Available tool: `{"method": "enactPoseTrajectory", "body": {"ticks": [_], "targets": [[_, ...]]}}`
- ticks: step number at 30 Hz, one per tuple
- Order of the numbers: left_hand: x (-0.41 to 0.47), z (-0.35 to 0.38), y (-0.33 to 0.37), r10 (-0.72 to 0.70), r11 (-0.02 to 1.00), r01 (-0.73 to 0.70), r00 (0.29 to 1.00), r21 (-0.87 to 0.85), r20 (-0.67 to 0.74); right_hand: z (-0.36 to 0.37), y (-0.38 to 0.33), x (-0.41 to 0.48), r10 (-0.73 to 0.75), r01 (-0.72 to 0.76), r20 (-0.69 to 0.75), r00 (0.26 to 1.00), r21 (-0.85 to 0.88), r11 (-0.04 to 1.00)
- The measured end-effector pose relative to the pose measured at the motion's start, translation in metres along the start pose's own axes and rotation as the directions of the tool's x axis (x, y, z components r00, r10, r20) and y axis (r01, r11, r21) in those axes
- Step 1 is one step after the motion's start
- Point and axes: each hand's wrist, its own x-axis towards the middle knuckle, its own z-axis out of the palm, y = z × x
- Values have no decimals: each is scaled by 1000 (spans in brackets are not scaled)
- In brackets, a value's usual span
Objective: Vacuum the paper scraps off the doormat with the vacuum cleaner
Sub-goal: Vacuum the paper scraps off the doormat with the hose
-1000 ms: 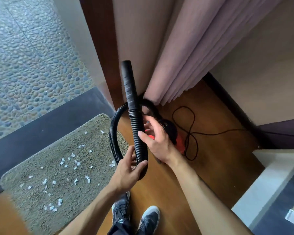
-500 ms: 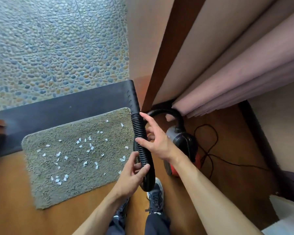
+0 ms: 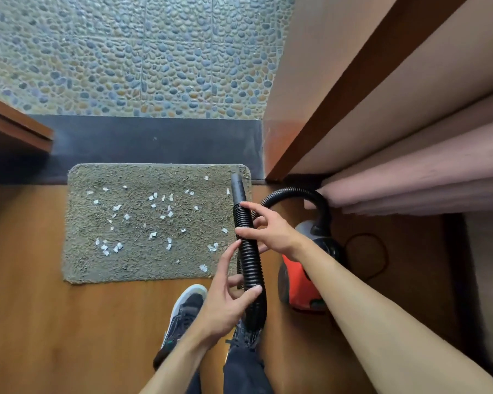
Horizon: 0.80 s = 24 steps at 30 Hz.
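Hose (image 3: 246, 251) tip now lower, over doormat (image 3: 143, 265) right edge; left hand (image 3: 225, 302) & right hand (image 3: 271, 231) both grip hose. Paper scraps (image 3: 154, 206) lie on doormat. Risk: loose fingertip hold, tip wobbles, flicks scraps onto floor (image 3: 40, 322).

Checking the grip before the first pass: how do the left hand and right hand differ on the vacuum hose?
The left hand holds the vacuum hose low, near its bend; the right hand holds it higher, just below the smooth nozzle. The left hand reaches in from the doormat side, the right hand from the canister side. Both grip the ribbed section.
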Motion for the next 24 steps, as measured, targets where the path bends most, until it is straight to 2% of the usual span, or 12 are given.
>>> {"method": "enactPoseTrajectory", "body": {"ticks": [6, 12, 19, 24], "targets": [[-9, -12, -29, -83, 991, 79, 996, -104, -40, 10, 24, 8, 176, -191, 153, 972, 93, 977], [-22, -17, -55, -150, 973, 136, 986, -184, -67, 35, 46, 15, 282, -303, 227, 932, 62, 951], [-31, -32, -73, -216, 944, 186, 973, -272, -86, 68, 73, 24, 389, -408, 215, 896, 54, 911], [-41, -49, -95, -248, 935, 213, 964, -282, -96, 94, 93, 25, 439, -446, 157, 885, 12, 895]]}}
